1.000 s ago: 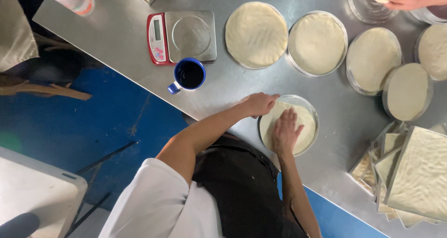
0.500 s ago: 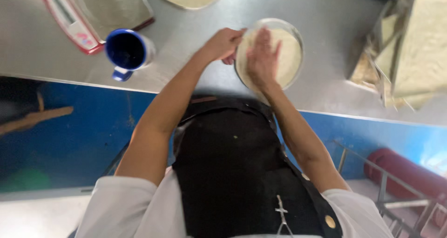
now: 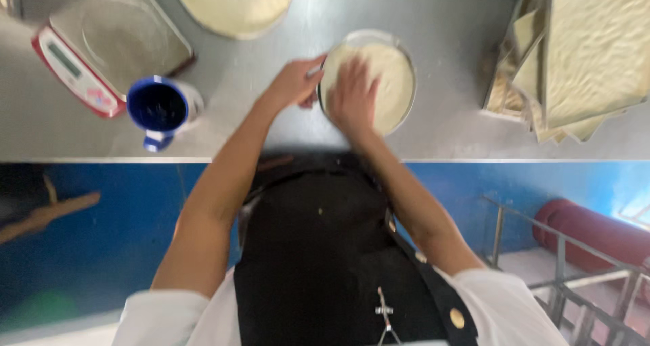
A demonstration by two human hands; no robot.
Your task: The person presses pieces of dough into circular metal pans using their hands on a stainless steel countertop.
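near the steel counter's edge [image 3: 203, 143], my right hand [image 3: 352, 99] lies open, flat on pale dough in the round metal pan [image 3: 406, 68], left hand [image 3: 294, 82] open-fingered at its rim; uneven pressure may tear the dough or skid the pan.

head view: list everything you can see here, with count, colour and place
round metal pan of pale dough: one, silver rim, cream dough, table centre, under the hands
larger round of pale dough: one, cream, top edge, cut off by the frame
kitchen scale with red body and steel platform: one, top left
blue mug with white outside: one, left of the pan, beside the scale
stack of pale flat sheets in trays: one stack, cream, top right
steel table: one, grey
dark red roll: one, lower right, below the table
black apron: one, on the person
left hand: at the pan's left rim
right hand: flat on the dough, fingers spread
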